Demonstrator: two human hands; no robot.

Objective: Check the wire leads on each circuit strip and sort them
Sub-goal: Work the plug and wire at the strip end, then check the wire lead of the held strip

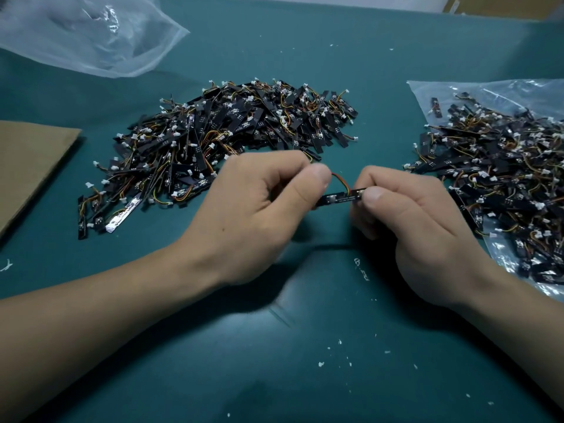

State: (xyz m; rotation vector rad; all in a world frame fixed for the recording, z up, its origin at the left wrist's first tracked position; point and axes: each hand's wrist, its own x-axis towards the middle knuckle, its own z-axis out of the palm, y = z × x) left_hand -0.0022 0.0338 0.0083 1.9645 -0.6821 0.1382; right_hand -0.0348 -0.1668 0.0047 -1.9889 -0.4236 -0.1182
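- one circuit strip [340, 198] is held in the air over the green mat [305, 346], between the two hands and in front of the piles.
- its long axis runs nearly left to right. the right end sits a little higher in the frame and points toward the right hand [421, 227], while the left end points at the left hand [253, 215].
- the wire leads [341, 181], red, orange and yellow, leave the strip near its right end and arc up and over to the left.
- left hand: thumb and forefinger are closed together on the far end of the leads, and the other fingers are curled under the palm. whether the connector is inside the pinch cannot be told.
- right hand: the thumb tip and forefinger pinch the right end of the strip, with the remaining fingers curled below.
- the strip's left end runs in under the left thumb; touching or not, i cannot tell.
- a big loose pile [232, 138] of black strips with white connectors lies on the mat beyond the left hand.
- a second pile [503, 178] lies on a clear plastic bag [427, 90] to the right, just beside the right hand.
- an empty clear bag [91, 35] lies at the far left corner, and a sheet of cardboard [27, 160] at the left edge.
- white crumbs [320, 364] are scattered over the near part of the mat.
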